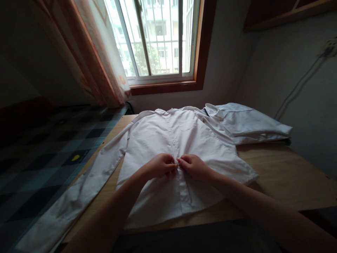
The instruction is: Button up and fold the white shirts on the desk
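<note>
A white button-up shirt (200, 140) lies face up on a wooden table (284, 179), collar toward the window. Its left sleeve hangs off the table's left edge. My left hand (160, 165) and my right hand (193, 166) meet at the shirt's front placket, about halfway down. Both hands have their fingers curled and pinch the placket fabric from either side. The buttons above my hands appear fastened.
A second white garment (247, 121), folded, lies at the table's far right. A window (158, 38) with a curtain (102, 59) is behind the table. A dark checked bed cover (39, 158) lies to the left. A cable (297, 84) runs down the right wall.
</note>
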Motion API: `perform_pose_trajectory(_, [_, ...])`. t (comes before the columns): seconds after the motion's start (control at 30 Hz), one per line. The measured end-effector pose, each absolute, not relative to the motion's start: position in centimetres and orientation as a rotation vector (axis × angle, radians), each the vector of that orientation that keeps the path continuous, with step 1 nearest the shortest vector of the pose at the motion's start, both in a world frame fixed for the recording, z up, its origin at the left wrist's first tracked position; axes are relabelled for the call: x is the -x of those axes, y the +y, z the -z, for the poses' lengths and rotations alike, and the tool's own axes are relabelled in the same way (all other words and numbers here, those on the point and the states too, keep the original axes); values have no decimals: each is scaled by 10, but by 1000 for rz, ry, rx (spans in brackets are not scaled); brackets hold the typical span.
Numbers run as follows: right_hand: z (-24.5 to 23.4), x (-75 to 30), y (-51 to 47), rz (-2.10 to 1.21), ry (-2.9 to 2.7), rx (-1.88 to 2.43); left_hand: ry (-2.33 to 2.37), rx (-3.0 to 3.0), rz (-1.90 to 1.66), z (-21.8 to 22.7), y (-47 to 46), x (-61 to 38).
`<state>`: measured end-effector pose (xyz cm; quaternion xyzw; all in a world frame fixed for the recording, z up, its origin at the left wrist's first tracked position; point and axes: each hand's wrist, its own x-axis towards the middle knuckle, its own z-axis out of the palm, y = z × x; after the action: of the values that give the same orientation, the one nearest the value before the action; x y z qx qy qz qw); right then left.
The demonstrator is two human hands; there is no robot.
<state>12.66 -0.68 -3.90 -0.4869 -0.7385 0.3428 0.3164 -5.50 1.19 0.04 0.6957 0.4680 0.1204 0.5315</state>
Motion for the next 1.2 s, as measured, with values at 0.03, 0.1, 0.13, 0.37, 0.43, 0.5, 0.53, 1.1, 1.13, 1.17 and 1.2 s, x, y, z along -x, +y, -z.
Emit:
perform_pose_trajectory(0.03, [38,-127,-7,-873,-1975,1301,1124,-1660,-273,-1,13,56])
perform_pose_trajectory(0.1, [36,-130,-9,-812,-2055,1314,1157,-1695,-219,-2,15,61])
perform_pose_trajectory(0.13, [33,-132,-10,-788,-2100,1300,1175,-1725,-182,-3,16,63])
perform_pose_trajectory(0.37, [3,-163,-20,-381,-2440,1061,1368,-2428,-885,5,31,63])
perform_pose_trajectory(0.43, [2,-171,-20,-282,-2573,1045,1201,-2572,-965,18,34,58])
perform_pose_trajectory(0.5, [9,-182,-20,-169,-2618,1153,1103,-2668,-752,30,34,55])
perform_pose_trajectory(0.53, [16,-188,-21,-117,-2605,1244,1117,-2696,-608,36,33,55])
perform_pose_trajectory(1.1, [61,-306,-98,-250,-2355,1594,1338,-2733,-248,34,12,58])
perform_pose_trajectory(1.13, [56,-313,-102,-314,-2363,1560,1291,-2749,-244,33,11,58])
perform_pose_trajectory(1.17, [53,-320,-105,-359,-2356,1536,1254,-2759,-237,32,10,59])
perform_pose_trajectory(1.2, [51,-326,-108,-384,-2334,1520,1235,-2761,-231,32,9,59])
